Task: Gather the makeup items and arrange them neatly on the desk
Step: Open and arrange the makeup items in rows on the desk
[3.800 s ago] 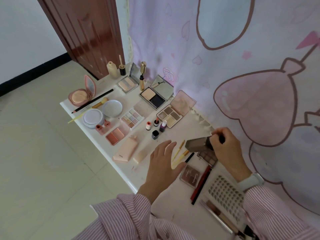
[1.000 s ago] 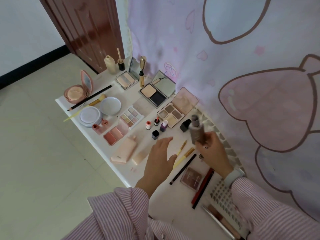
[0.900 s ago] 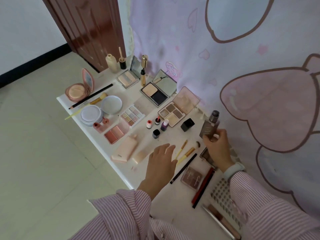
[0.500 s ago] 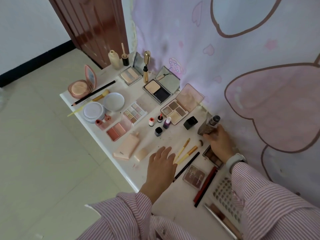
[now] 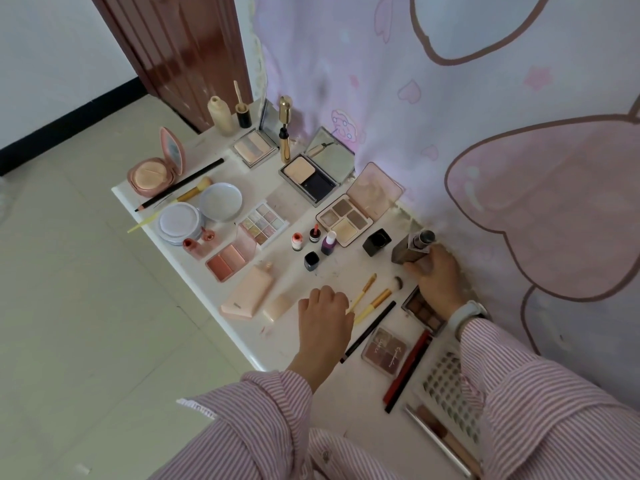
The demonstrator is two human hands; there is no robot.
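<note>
Right hand (image 5: pixel 437 277) gripping brown foundation bottle (image 5: pixel 412 249) (cap off) at desk (image 5: pixel 221 317) back edge, beside black cube cap (image 5: pixel 376 241). Left hand (image 5: pixel 325 311) fingers curled, resting by two brushes (image 5: pixel 367 299), holding nothing.

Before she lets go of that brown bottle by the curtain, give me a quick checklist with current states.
1. Right hand grips brown bottle: ok.
2. Bottle standing upright on desk: not ok, it tilts.
3. Bottle base resting on desk: cannot tell, hand hides it.
4. Bottle apart from black cap: ok, gap shows.
5. Left hand holds nothing: cannot tell; curled fingers lie at a yellow brush handle.
</note>
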